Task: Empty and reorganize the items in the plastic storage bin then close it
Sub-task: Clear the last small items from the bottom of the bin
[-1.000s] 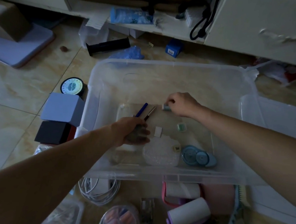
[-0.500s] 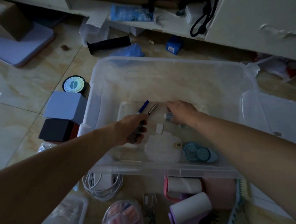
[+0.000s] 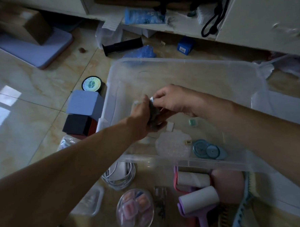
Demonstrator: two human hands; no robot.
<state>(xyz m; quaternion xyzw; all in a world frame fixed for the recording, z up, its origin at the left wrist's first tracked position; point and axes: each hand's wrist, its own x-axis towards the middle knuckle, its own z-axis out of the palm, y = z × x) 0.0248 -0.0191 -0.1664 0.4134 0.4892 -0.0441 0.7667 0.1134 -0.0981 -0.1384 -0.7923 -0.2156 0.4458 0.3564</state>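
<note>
The clear plastic storage bin (image 3: 178, 71) stands open on the floor. Both my hands are raised inside it, close together. My left hand (image 3: 140, 119) grips a dark, blurred bundle, apparently the pens (image 3: 153, 111). My right hand (image 3: 173, 99) pinches a small pale piece (image 3: 152, 98) right against the left hand's fingers. On the bin floor lie a white square (image 3: 170, 126), a small green square (image 3: 192, 122), a clear bag of beads (image 3: 173, 144) and blue round discs (image 3: 207, 149).
Left of the bin sit a blue box (image 3: 85, 103), a black box (image 3: 77, 124) and a round tin (image 3: 91, 83). In front lie a cable coil (image 3: 120, 177), a round case of pink pieces (image 3: 135, 209), two lint rollers (image 3: 198, 199) and a blue comb (image 3: 243, 209). A clear lid (image 3: 289, 110) lies to the right.
My left hand closed on the pens and lifted them off the bin floor. My right hand picked up the small piece and moved left and up to meet the left hand.
</note>
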